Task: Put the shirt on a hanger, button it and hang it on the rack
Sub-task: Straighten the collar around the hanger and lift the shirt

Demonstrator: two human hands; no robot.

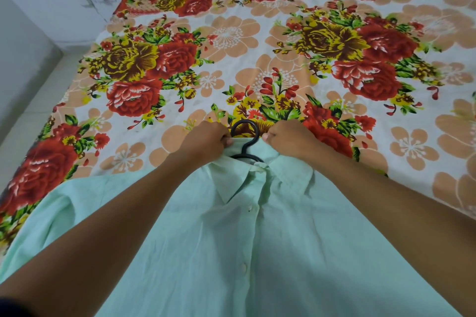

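The mint shirt (257,239) lies front-up on the bed (231,41), filling the lower centre of the frame, the black hanger (244,134) hook poking out at its neck. My left hand (206,137) and right hand (288,140) each pinch the collar either side of the hook. The front looks buttoned, so I judge I'm settling the collar; next is lifting by the hook towards the rack.
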